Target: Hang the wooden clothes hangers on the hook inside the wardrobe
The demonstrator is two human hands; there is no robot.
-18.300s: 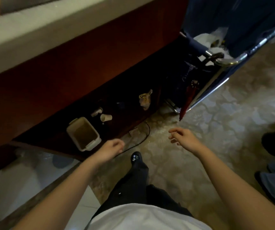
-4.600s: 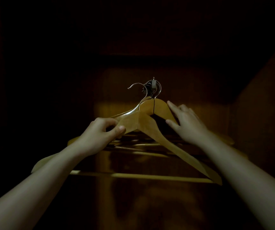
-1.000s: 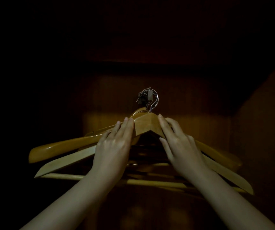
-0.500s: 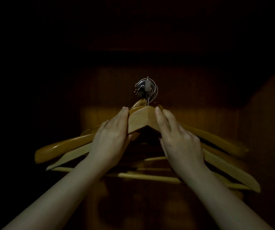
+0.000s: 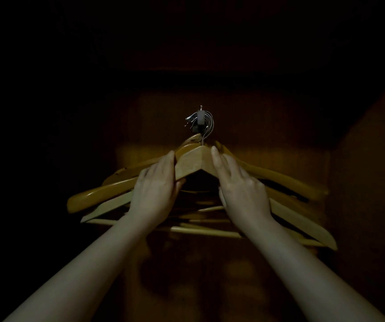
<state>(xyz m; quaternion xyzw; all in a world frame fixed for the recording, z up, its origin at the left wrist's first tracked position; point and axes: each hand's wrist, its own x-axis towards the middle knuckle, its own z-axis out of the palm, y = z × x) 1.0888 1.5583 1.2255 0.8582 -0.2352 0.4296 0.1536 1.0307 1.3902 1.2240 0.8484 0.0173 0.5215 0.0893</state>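
A bundle of wooden hangers (image 5: 287, 180) is seen at the middle of the frame, fanned out to both sides, with their wire tops (image 5: 210, 126) gathered on a small hook (image 5: 200, 116) fixed to the dim back wall of the wardrobe (image 5: 291, 126). The front hanger (image 5: 190, 162) is held at its peak from both sides. It is pinched by the left hand (image 5: 156, 189), with fingers laid over its left shoulder and the thumb tucked under its lower edge. The right hand (image 5: 241, 190) is laid on the right shoulder with fingers straight and slightly spread; whether its thumb is hooked beneath cannot be told. The task looks nearly done, with only settling left. The hook appears crowded, so the outermost wire could be pushed off its tip if the bundle is nudged forward or let go unevenly. Because the hangers are splayed at different angles, one could be swung loose and others dragged down with it. In such poor light, an unseated wire could easily be missed.
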